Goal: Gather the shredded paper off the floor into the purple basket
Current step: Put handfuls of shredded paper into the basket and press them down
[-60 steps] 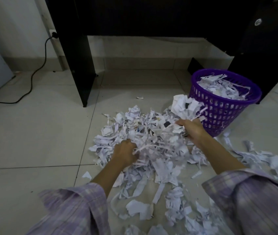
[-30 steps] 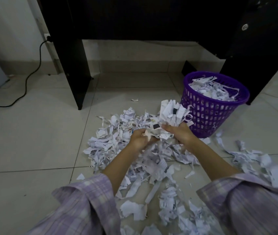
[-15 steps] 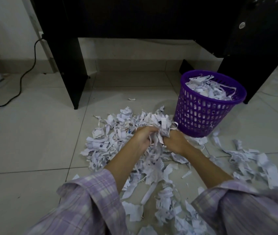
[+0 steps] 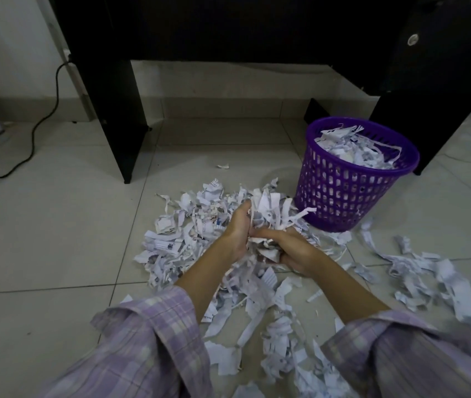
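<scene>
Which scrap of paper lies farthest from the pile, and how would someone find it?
Start at the black desk leg standing on the floor tiles, then look right toward the purple basket. Between them lies one small white scrap. It sits alone on bare tile, apart from the big pile nearer the hands.

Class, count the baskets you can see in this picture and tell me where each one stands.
1. The purple basket stands on the floor tiles at right, beside the dark desk panel, already holding shredded paper.
</scene>
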A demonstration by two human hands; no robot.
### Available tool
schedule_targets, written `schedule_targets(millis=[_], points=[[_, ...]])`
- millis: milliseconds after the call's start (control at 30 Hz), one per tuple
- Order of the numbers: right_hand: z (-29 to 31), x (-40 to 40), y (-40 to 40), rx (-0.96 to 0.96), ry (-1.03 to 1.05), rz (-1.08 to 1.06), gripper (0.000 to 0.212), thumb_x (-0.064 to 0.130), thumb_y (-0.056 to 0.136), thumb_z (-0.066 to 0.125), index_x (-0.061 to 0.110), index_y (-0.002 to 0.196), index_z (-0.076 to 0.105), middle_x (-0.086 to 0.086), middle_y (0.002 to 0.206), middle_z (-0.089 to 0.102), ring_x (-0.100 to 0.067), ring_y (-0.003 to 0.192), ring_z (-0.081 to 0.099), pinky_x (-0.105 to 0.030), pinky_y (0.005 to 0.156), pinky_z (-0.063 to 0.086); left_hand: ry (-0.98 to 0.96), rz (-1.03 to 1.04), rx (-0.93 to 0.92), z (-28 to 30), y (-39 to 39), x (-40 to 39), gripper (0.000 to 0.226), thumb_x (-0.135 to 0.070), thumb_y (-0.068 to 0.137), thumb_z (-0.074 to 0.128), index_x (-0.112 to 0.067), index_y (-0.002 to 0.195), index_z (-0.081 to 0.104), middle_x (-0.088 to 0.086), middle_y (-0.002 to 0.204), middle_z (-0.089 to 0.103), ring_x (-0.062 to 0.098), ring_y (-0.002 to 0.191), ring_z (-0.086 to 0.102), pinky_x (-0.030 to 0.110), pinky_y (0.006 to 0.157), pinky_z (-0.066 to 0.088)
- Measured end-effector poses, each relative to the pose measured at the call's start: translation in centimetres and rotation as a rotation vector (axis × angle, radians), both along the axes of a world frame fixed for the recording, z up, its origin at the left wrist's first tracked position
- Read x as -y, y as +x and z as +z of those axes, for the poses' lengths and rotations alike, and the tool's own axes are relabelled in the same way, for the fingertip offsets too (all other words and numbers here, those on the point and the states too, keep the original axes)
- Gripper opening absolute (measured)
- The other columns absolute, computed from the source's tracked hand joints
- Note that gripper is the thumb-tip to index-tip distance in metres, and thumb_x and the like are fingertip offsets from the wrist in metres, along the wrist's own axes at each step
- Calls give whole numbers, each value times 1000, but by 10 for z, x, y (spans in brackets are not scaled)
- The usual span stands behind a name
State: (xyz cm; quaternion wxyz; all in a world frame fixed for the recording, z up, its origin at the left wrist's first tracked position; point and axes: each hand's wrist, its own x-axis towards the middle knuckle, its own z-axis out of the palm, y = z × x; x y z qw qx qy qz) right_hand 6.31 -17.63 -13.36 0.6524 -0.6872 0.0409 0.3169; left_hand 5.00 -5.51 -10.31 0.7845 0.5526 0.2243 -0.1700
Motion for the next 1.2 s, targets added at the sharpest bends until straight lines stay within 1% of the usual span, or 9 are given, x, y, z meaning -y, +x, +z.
schedule_targets(millis=[100,267,367,467,600,767,967,1067,1200], points=[[0,-1,2,16,15,-112,36,17,71,77,3,103,70,-16,96,70,-28,85,68,-41,75,56,127,-46,116,-2,-8,0,49,-41,100,24,-12,112,62,11,125,59,23,111,55,38,92,39],[4,10,13,50,-35,-262,36,21,69,75,-3,94,68,-17,86,59,-29,76,55,-38,68,46,319,-360,298,-17,-23,-13,58,-50,100,23,-21,150,24,1,152,30,19,138,32,31,102,28],[8,15,19,35,-12,-321,39,13,74,72,-7,105,63,-17,87,56,-28,72,54,-35,58,45,523,-570,310,-35,-25,-28,32,-41,97,47,-14,103,63,9,100,66,10,80,64,21,73,47],[9,19,23,38,-22,-349,43,15,75,72,-4,111,59,-15,86,62,-24,69,60,-34,61,50,744,-616,332,-52,-24,-39,29,-32,98,50,-13,77,57,-2,65,52,3,55,49,19,57,38],[18,25,28,24,75,-441,9,9,85,65,2,87,60,-10,73,62,-18,57,57,-29,50,49,894,-574,251,-64,-25,-52,27,-15,101,41,0,101,63,7,87,58,14,75,50,24,71,38],[31,34,34,27,181,-561,10,6,87,63,3,78,59,-11,75,57,-19,58,52,-26,46,45,979,-546,156,-66,-28,-71,26,-6,99,40,2,96,65,12,88,57,10,63,45,19,59,38],[45,50,43,52,231,-655,11,7,86,65,5,77,58,-9,70,58,-15,46,54,-22,43,44,1109,-612,155,-79,-36,-95,26,-6,92,51,2,117,56,19,120,58,32,111,56,34,88,44],[36,50,45,61,131,-602,13,7,85,66,4,77,57,-12,72,55,-17,45,52,-20,39,43,1025,-533,223,-70,-35,-86,47,-11,90,55,-6,135,41,11,122,52,23,105,54,26,81,44],[22,41,40,57,27,-475,12,9,82,67,2,85,58,-15,80,51,-19,53,48,-27,53,42,843,-377,330,-46,-27,-62,64,-16,90,57,-18,147,27,6,150,32,23,133,36,39,104,39]])
